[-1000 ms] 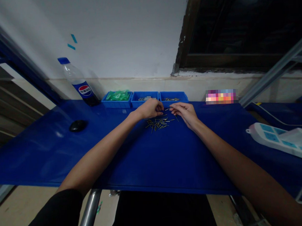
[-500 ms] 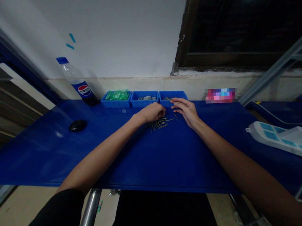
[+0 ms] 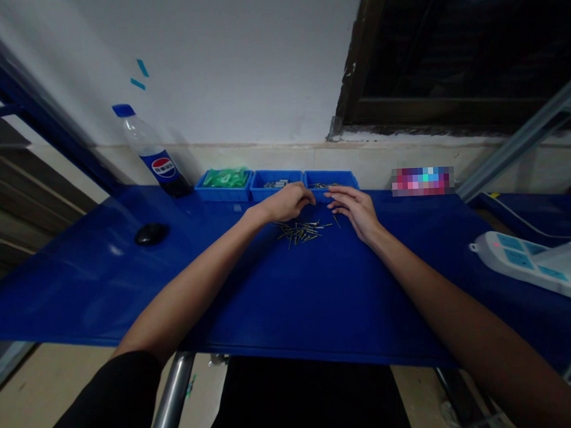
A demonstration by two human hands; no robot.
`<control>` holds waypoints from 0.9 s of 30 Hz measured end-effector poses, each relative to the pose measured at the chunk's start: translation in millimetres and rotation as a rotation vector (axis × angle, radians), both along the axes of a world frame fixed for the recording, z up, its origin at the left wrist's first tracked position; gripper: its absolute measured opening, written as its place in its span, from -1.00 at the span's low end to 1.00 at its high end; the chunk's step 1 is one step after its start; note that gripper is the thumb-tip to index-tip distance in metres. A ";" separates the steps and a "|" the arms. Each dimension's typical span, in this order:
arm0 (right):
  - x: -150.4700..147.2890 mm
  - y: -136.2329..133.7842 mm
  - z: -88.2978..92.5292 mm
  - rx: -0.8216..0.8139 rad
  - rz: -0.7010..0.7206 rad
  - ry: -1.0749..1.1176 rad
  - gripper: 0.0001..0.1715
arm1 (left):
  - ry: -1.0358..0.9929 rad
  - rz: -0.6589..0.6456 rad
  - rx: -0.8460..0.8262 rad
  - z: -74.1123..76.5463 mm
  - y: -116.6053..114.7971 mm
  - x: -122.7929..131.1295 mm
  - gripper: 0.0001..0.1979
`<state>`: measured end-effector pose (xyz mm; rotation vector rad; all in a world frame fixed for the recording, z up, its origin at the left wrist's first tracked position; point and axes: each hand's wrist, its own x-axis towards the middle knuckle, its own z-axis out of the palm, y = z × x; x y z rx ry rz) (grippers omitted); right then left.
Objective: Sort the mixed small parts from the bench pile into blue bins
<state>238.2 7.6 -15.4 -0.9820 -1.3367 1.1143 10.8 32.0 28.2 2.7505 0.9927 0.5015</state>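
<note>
A loose pile of thin metal pieces, like screws or drill bits [image 3: 301,232], lies on the blue table. Just above its far side hovers my left hand [image 3: 291,203], fingers bent down and drawn together; anything between the fingertips is too small to make out. Right of the pile, my right hand [image 3: 356,211] has its fingers stretched out and slightly apart, with one stray piece [image 3: 335,220] beside it. Behind my hands stand a blue bin with similar thin pieces [image 3: 334,176], a middle bin with grey metal parts [image 3: 275,178] and a left bin with green plastic bags [image 3: 224,179].
A cola bottle [image 3: 163,166] stands behind a black computer mouse [image 3: 150,234] on the left. At right lie a white power strip [image 3: 514,254] and a blurred-out pink package [image 3: 421,181]. The wall closes off the table's [image 3: 289,296] back.
My left hand has lifted away from the pile, slightly up and toward the bins. My right hand keeps nearly the same place. The whole view has shifted a little.
</note>
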 end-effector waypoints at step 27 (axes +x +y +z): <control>-6.3 -4.7 -1.6 -0.062 0.151 0.063 -0.67 | -0.415 -0.004 -0.308 10.5 -7.7 -0.1 -0.84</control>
